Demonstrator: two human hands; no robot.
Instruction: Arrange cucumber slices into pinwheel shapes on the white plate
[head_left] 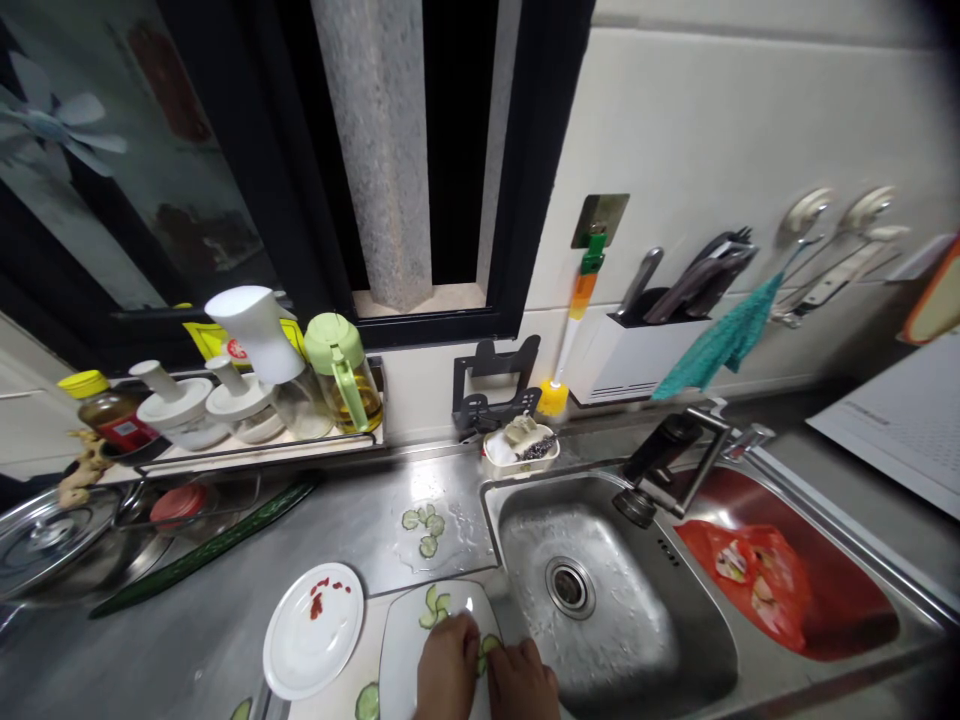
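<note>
Right now, both your hands are low over a white, glossy square plate with rounded corners (401, 655), at the bottom of the view. Your left hand (446, 668) is over the plate's middle and your right hand (523, 680) is at its right side, the two close together. The fingers of both are curled, and thin, pale-green cucumber slices with dark rims (490, 642) show between them; you seem to be touching these, but whether either hand grips one, I cannot tell. More slices lie on the plate just beyond your left hand, and one rests beside its left edge. Further back, a loose group of cucumber rounds (429, 524) sits on the wet, grey steel bench (360, 535). To the left is a round white plate (307, 655) bearing small red pieces (317, 605), and beyond it a long, dark-green whole cucumber (202, 553) lies slantwise. Right of your hands is a square stainless-steel sink basin (622, 620), and in the basin beyond lies a crumpled red plastic bag (780, 600).
</note>
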